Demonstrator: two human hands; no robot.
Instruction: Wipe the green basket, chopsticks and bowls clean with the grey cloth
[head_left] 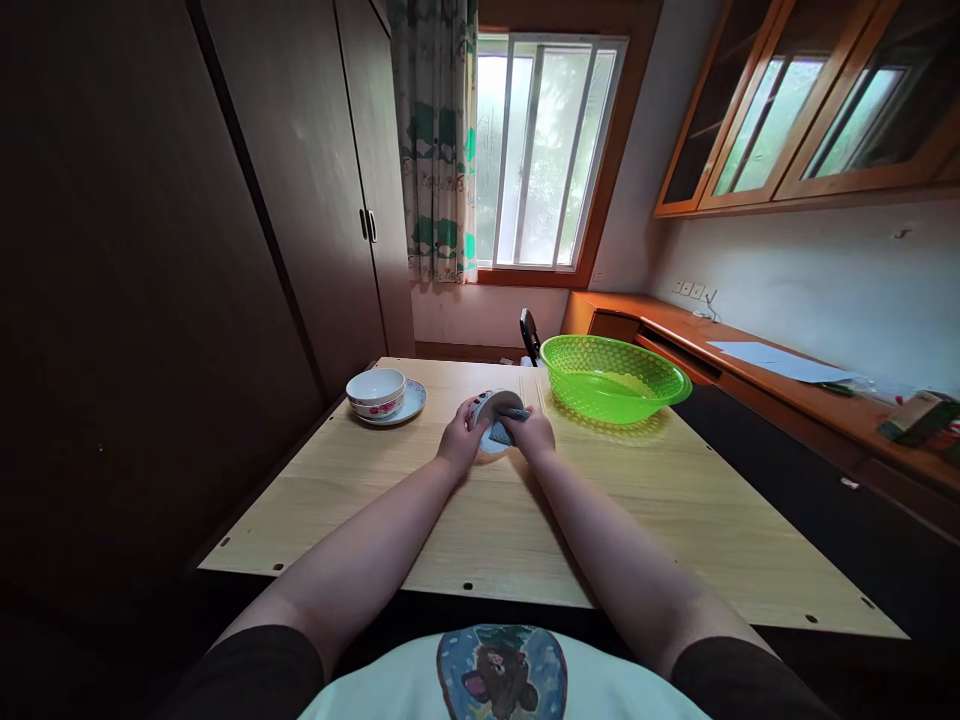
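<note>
My left hand grips a small white bowl tilted on its side above the wooden table. My right hand presses a dark blue-grey cloth against the bowl's inside. Both hands are closed and meet at the middle of the table. To the left a second white bowl with a red pattern sits upright on a white saucer.
A green plastic basket stands on the table at the right rear. Dark wardrobe doors line the left side. A long desk with papers runs along the right wall. A chair back shows behind the table.
</note>
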